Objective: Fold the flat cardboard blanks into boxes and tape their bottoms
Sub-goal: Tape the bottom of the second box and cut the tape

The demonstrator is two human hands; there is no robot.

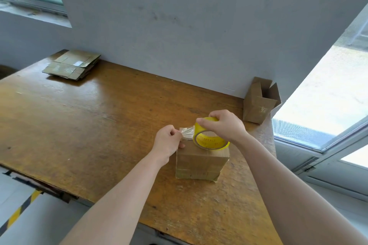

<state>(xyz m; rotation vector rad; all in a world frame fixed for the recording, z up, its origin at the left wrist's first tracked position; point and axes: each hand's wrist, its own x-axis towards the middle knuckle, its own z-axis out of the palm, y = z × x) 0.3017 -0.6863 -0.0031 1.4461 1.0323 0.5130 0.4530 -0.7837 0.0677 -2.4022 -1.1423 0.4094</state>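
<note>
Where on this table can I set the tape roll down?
Bare table spreads between the stacked blanks at the far left corner and the taped box. Crowded on the right: left hand pinching tape end, right hand gripping tape roll, open box by the wall.

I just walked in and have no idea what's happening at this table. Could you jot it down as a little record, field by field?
Left hand: pinches the loose end of the clear tape
Right hand: grips the yellow tape roll at the box's top
Box in work: folded cardboard box on the wooden table
Waiting: stack of flat cardboard blanks, far left corner
Set aside: open-topped box, far right by the wall
</note>
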